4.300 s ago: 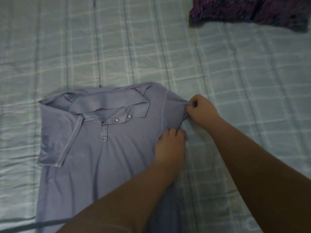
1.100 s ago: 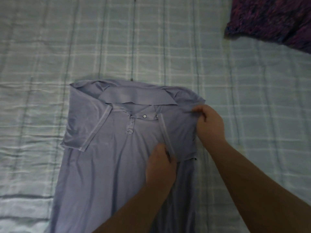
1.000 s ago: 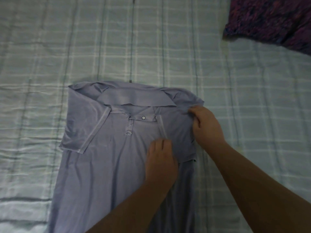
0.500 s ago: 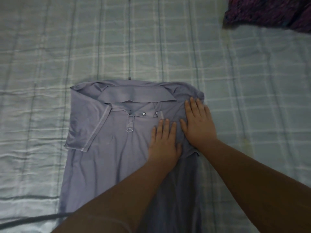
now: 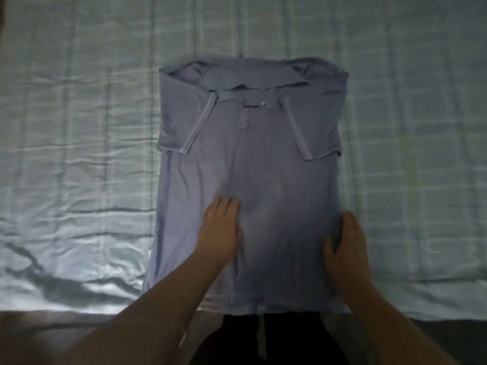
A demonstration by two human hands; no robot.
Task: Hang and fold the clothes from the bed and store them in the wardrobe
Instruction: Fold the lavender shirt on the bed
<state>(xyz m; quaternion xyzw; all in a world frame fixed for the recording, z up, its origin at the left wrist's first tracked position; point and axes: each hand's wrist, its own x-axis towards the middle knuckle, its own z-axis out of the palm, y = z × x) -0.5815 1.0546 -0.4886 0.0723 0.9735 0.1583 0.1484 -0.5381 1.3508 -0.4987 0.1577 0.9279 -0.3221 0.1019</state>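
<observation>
A lavender polo shirt (image 5: 261, 159) lies face up on the bed, collar at the far end, both short sleeves folded inward over the chest. Its hem reaches the near edge of the bed. My left hand (image 5: 220, 229) lies flat with straight fingers on the lower middle of the shirt. My right hand (image 5: 345, 248) rests flat along the shirt's right edge, thumb on the fabric, fingers pointing away from me.
The bed is covered by a pale green checked sheet (image 5: 79, 154), wrinkled at the left. The bed's near edge (image 5: 66, 310) runs across the bottom, with dark floor and my dark trousers (image 5: 263, 338) below it.
Both hands have slid down from the folded right sleeve near the collar to the shirt's lower half. The view shifted nearer, and the dark purple garment at the far right has left the frame.
</observation>
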